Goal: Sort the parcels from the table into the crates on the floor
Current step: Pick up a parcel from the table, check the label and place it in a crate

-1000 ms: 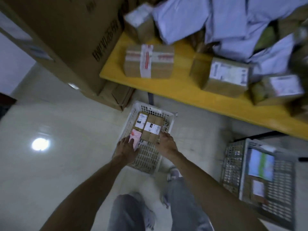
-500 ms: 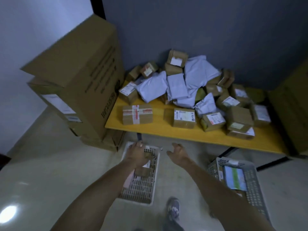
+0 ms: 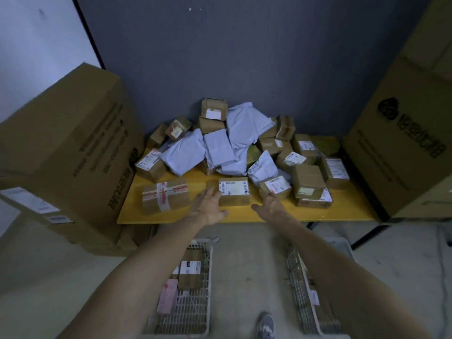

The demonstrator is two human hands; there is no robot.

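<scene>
Parcels [image 3: 234, 152]: heaped on yellow bench [image 3: 244, 214], 12 o'clock from you. Labelled box [image 3: 234, 194] at front edge, btwn both yr hands. L hand [image 3: 209, 206] fingers spread wide, touching box's left end, holding nothing. R hand [image 3: 271, 204] wide too, just beside box's right side. White crate [image 3: 208, 285] on floor, 6 o'clock, w/ parcels inside; 2nd crate [image 3: 303, 289] at 5 o'clock.

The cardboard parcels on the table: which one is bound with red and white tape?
The taped box at the front left of the yellow table, left of the left hand. The other boxes show only white labels.
</scene>
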